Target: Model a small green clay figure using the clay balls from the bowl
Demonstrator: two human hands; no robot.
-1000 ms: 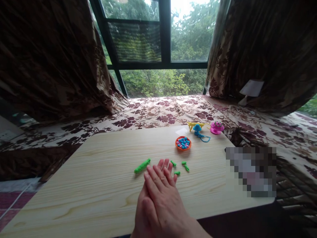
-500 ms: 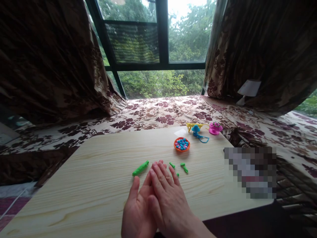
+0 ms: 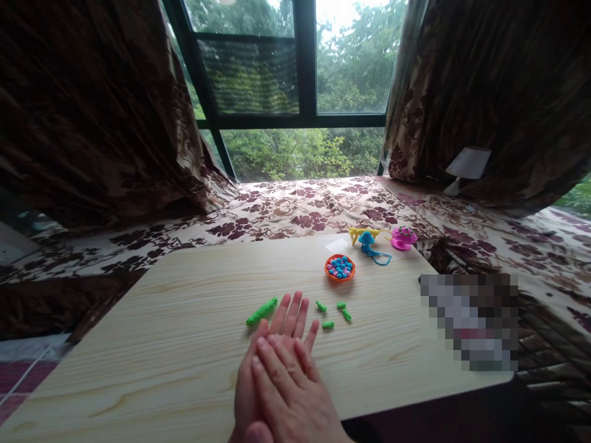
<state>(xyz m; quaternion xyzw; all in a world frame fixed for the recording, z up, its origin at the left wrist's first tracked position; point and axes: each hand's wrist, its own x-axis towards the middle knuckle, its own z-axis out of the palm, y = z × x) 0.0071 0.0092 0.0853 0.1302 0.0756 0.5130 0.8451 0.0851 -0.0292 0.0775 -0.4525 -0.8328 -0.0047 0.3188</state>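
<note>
My left hand is palm up over the near part of the table, its fingers stretched out and slightly spread. Across its palm lies my right hand, flat and palm down, with fingers extended. Whatever may be between the palms is hidden. Just beyond the left fingertips is a thick green clay roll, lumpy on its surface. To the right of the hands lie several small green clay pieces, among them a short stub and a thin bit.
An orange bowl of blue and pink balls stands farther back on the wooden table. Behind it are a blue mushroom figure, a yellow figure and a pink dotted piece. A pixelated patch covers the right edge.
My right hand has slid back toward me over the left palm, so the left fingers now show. The small green stub is more fully in sight. The view has shifted slightly.
</note>
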